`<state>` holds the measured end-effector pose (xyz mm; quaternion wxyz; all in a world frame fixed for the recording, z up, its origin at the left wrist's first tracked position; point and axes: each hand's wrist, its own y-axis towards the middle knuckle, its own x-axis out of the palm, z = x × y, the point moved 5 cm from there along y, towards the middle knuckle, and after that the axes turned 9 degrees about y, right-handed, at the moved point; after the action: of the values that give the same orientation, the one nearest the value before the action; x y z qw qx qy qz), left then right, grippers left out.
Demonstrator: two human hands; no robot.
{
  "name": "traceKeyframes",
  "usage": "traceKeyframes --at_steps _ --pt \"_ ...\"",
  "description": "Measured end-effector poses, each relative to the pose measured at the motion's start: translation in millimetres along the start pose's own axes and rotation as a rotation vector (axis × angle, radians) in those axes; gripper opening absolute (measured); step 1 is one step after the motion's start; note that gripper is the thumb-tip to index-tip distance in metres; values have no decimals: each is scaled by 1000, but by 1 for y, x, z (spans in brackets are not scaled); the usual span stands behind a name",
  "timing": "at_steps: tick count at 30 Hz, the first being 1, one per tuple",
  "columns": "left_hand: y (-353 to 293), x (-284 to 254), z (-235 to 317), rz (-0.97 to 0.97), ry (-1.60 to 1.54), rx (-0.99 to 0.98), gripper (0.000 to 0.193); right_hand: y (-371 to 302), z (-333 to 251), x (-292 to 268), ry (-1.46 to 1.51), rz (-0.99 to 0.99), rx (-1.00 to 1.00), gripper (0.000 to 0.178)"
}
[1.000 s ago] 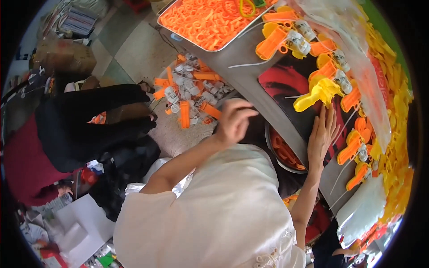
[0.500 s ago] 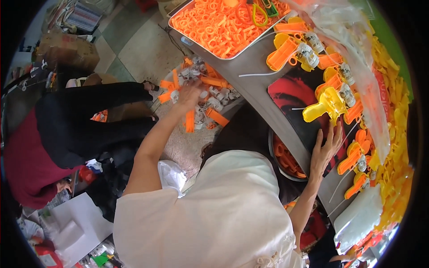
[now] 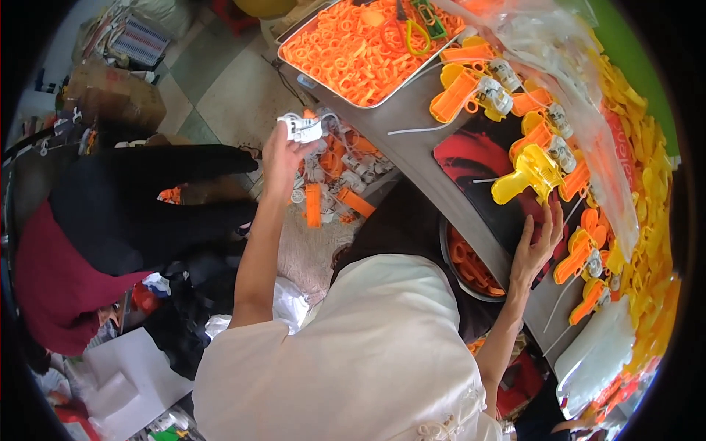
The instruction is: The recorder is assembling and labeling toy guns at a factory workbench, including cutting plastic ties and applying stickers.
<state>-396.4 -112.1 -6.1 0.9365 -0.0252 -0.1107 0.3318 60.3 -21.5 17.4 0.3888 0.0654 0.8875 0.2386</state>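
My left hand (image 3: 281, 160) is raised above the floor pile, its fingers closed on a small white plastic mechanism (image 3: 303, 129) with thin wires or tubes. Below it lies a heap of white mechanisms and orange strips (image 3: 353, 170). Over the table, my right hand (image 3: 539, 246) rests with fingers spread, its fingertips at the lower end of a yellow toy gun shell (image 3: 531, 173). That shell lies on a black and red mat (image 3: 471, 158). Beside it, several half-filled shells with orange parts and clear-white mechanisms (image 3: 491, 94) form a row.
A metal tray (image 3: 365, 105) of small orange rings stands at the table's far end, with scissors (image 3: 416, 38) on top. Yellow shells (image 3: 647, 184) heap along the right under plastic film. A bowl of orange parts (image 3: 474, 261) sits by my lap. Another person (image 3: 88, 242) bends at left.
My left hand has come up out of the floor heap, moving left, and now holds a white mechanism. The right hand stays by the yellow shell.
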Motion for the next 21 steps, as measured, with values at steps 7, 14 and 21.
traceKeyframes --at_steps 7,14,21 --pt "-29 34 3 -184 -248 -283 45 -1 -75 0 298 -45 -51 24" --pt "-75 126 36 -621 -10 -204 46 2 -139 21 728 -170 -123 30" --pt "-101 191 102 -1043 688 674 55 26 -114 26 1026 -414 302 23"
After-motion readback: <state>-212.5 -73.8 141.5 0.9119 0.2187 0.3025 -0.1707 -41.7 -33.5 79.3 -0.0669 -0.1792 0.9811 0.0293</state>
